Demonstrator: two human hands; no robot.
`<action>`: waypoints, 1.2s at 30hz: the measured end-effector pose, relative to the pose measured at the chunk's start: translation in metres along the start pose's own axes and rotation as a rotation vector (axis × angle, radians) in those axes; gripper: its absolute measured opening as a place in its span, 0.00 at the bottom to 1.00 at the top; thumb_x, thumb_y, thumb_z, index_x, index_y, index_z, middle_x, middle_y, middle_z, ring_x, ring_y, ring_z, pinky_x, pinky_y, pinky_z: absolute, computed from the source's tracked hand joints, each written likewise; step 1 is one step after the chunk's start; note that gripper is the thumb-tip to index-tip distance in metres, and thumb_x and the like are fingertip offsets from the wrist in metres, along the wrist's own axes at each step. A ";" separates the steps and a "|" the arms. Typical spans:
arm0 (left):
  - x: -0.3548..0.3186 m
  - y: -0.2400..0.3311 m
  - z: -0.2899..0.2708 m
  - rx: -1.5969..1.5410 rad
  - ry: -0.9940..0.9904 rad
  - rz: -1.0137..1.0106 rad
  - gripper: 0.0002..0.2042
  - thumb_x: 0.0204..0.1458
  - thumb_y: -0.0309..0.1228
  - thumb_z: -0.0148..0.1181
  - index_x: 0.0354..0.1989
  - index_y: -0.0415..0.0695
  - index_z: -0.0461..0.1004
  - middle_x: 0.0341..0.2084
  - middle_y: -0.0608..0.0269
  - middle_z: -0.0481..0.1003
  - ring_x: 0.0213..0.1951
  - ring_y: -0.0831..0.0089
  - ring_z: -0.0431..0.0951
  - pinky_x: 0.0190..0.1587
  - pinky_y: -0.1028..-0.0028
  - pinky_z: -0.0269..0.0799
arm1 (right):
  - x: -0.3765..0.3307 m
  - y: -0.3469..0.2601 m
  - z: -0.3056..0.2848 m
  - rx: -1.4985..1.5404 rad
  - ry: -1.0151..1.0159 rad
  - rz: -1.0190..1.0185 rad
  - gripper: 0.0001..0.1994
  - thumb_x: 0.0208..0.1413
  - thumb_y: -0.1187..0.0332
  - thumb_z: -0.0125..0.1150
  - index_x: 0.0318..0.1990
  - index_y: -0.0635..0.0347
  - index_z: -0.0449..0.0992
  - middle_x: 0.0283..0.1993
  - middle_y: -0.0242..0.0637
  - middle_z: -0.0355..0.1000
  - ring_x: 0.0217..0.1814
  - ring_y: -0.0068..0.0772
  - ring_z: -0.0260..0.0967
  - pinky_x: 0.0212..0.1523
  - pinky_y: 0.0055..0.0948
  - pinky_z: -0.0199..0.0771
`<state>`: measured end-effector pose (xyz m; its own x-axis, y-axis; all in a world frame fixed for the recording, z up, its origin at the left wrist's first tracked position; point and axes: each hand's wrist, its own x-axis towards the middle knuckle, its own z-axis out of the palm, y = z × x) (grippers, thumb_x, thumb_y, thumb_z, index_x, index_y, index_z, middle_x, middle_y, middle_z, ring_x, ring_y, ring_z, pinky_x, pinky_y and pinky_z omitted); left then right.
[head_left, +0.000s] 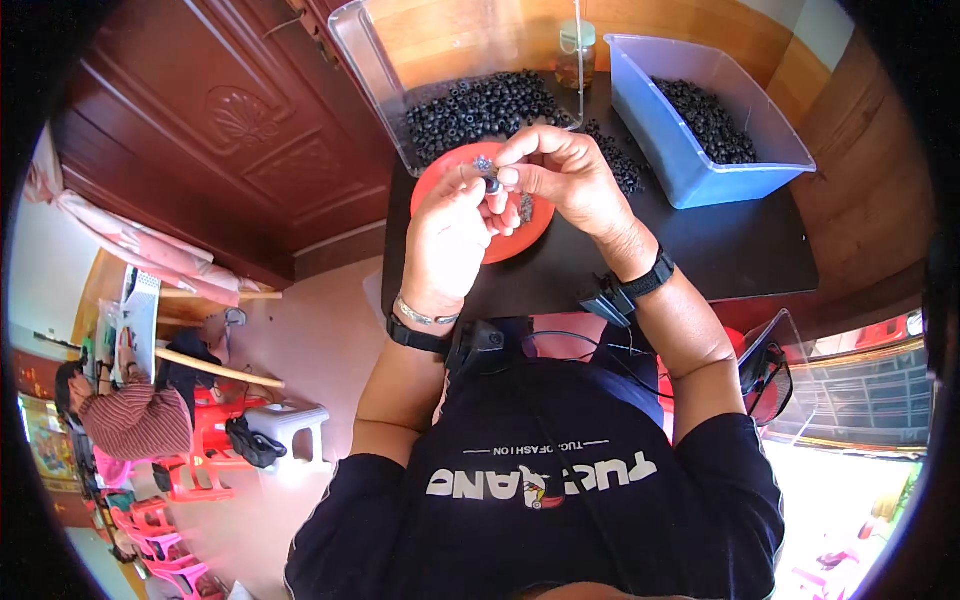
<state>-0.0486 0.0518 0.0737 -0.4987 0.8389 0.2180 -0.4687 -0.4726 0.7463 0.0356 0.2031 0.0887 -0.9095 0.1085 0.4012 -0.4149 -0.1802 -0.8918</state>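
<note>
in the upper middle of the frame, the left hand (447, 235) and the right hand (560, 175) meet above a red plate (520, 235) on the dark counter (720, 250). both hands are closed with fingertips pinched on 1 small black ring (492, 184); a tiny silver piece (483, 163) sits just above it. the ring looks light, stiff and a little slippery, so it is best gripped at its outer rim. a clear bin (440, 70) and a blue bin (690, 150) hold many such rings. the fingers hide most of the ring, and the silver piece is too small to identify.
</note>
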 end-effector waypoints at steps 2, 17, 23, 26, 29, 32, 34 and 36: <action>-0.004 0.001 -0.002 -0.125 -0.048 -0.022 0.08 0.59 0.33 0.48 0.36 0.42 0.70 0.28 0.64 0.70 0.31 0.69 0.71 0.37 0.72 0.67 | -0.001 0.001 0.007 0.022 0.033 -0.050 0.05 0.56 0.79 0.56 0.39 0.65 0.74 0.33 0.35 0.74 0.33 0.22 0.72 0.36 0.23 0.75; -0.015 -0.010 -0.002 -0.150 0.228 0.034 0.08 0.60 0.34 0.48 0.32 0.44 0.69 0.27 0.65 0.69 0.30 0.73 0.70 0.35 0.73 0.66 | -0.013 0.018 0.029 -0.194 0.204 -0.056 0.06 0.56 0.79 0.57 0.40 0.65 0.77 0.35 0.34 0.73 0.32 0.21 0.72 0.36 0.20 0.74; -0.015 -0.022 -0.008 -0.015 0.197 0.148 0.08 0.61 0.34 0.47 0.33 0.43 0.68 0.26 0.66 0.69 0.30 0.75 0.70 0.34 0.76 0.66 | -0.016 0.017 0.028 -0.539 0.251 -0.150 0.06 0.54 0.81 0.58 0.39 0.67 0.78 0.36 0.34 0.71 0.35 0.20 0.71 0.36 0.20 0.74; -0.016 -0.026 -0.016 -0.007 0.141 0.084 0.08 0.61 0.33 0.46 0.35 0.43 0.68 0.27 0.67 0.69 0.30 0.75 0.71 0.35 0.76 0.66 | -0.016 0.018 0.023 -0.540 0.261 -0.173 0.07 0.54 0.81 0.58 0.40 0.65 0.78 0.36 0.34 0.72 0.36 0.20 0.72 0.36 0.19 0.74; -0.018 -0.028 -0.017 0.014 0.158 0.079 0.08 0.61 0.33 0.45 0.35 0.42 0.68 0.27 0.66 0.69 0.29 0.75 0.71 0.35 0.76 0.67 | -0.015 0.013 0.024 -0.324 0.264 -0.074 0.07 0.54 0.81 0.58 0.40 0.65 0.77 0.36 0.32 0.73 0.37 0.20 0.72 0.37 0.19 0.74; -0.020 -0.031 -0.021 0.108 0.174 0.105 0.08 0.61 0.33 0.46 0.35 0.42 0.68 0.26 0.66 0.69 0.29 0.76 0.70 0.36 0.77 0.66 | -0.014 0.011 0.022 -0.423 0.191 0.056 0.06 0.55 0.81 0.58 0.39 0.65 0.76 0.35 0.30 0.74 0.38 0.18 0.72 0.39 0.19 0.73; -0.021 -0.029 -0.021 0.147 0.173 0.113 0.08 0.60 0.33 0.47 0.34 0.42 0.67 0.26 0.66 0.69 0.29 0.76 0.70 0.36 0.77 0.66 | -0.013 0.010 0.022 -0.614 0.141 0.014 0.05 0.55 0.81 0.58 0.38 0.65 0.75 0.34 0.30 0.74 0.38 0.18 0.72 0.40 0.20 0.73; -0.022 -0.028 -0.022 0.187 0.173 0.122 0.07 0.60 0.33 0.48 0.34 0.42 0.67 0.26 0.66 0.69 0.29 0.76 0.70 0.37 0.77 0.66 | -0.012 0.014 0.021 -0.544 0.129 0.002 0.04 0.55 0.81 0.57 0.37 0.67 0.75 0.32 0.33 0.75 0.35 0.20 0.73 0.39 0.21 0.74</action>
<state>-0.0407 0.0400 0.0343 -0.6675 0.7129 0.2150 -0.2630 -0.4958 0.8277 0.0400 0.1786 0.0756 -0.8860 0.2334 0.4007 -0.3093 0.3462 -0.8857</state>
